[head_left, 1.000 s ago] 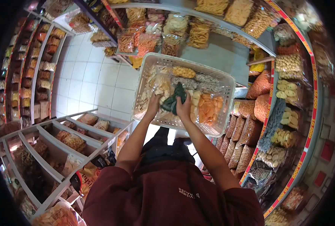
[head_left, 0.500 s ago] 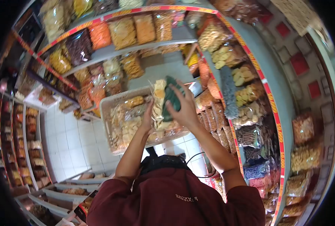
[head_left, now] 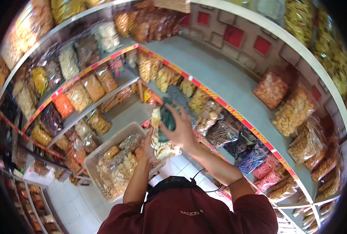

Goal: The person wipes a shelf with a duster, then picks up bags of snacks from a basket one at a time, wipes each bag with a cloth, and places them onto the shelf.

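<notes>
My left hand (head_left: 145,147) grips the side of a clear plastic bag of pale crackers (head_left: 163,151) in front of my body. On the bag's other side, my right hand (head_left: 181,130) presses a dark green cloth (head_left: 168,121) against it, thumb and fingers curved around the cloth. Part of the bag is hidden behind the cloth and my hands. Just left of the bag, a beige plastic crate (head_left: 90,167) holds several more clear bags of snacks.
A long grey shelf (head_left: 216,64) with red price strips runs along the right side, with snack bags on it and below it. Another tiered shelf with an orange bag (head_left: 64,104) stands at the left. White floor tiles (head_left: 70,204) show beside the crate.
My view has turned right, so more of the right-hand shelf shows and the crate appears tilted. Both hands still hold the bag and cloth, now near that shelf's edge.
</notes>
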A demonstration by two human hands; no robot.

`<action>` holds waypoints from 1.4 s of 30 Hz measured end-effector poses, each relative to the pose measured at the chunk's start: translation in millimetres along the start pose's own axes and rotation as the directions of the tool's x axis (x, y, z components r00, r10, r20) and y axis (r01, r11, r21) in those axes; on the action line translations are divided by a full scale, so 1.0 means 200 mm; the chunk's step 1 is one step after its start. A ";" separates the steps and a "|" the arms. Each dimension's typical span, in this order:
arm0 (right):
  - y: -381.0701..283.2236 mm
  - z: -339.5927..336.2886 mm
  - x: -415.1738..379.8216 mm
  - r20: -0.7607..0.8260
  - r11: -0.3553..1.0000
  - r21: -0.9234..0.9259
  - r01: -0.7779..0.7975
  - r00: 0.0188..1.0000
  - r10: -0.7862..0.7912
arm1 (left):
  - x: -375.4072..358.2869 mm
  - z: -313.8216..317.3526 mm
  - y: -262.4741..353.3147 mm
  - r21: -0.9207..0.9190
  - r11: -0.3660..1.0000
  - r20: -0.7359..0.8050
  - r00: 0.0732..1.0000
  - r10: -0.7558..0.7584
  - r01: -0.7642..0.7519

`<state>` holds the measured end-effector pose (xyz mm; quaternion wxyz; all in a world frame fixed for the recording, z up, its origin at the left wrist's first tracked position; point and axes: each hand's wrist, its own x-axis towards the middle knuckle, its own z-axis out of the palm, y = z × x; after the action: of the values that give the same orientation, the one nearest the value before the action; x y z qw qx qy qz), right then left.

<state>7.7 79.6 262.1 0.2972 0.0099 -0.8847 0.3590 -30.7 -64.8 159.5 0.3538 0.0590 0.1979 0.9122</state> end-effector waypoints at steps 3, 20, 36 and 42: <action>0.05 -0.14 -0.21 0.123 0.909 -0.048 0.415 0.905 -0.407 | 0.06 0.09 -0.17 0.116 0.975 0.289 0.946 0.147 -0.187; 0.28 -0.86 -0.22 0.034 0.931 -0.203 0.303 0.952 -0.303 | 0.42 0.29 -0.51 -0.144 0.916 0.705 0.689 -0.171 0.374; 0.20 -0.98 0.14 -0.356 0.985 -0.160 0.057 0.928 -0.112 | 0.61 0.65 -0.38 0.220 0.968 0.577 0.785 -0.226 0.117; 0.23 -0.82 0.05 -0.094 0.890 -0.327 0.319 0.926 -0.366 | 0.98 0.69 -0.31 0.163 0.984 0.637 0.753 -0.162 0.073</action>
<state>73.7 221.6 331.7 0.4210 0.0923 -0.8882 0.1590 -102.8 152.1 254.6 0.4524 0.3805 0.1250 0.7968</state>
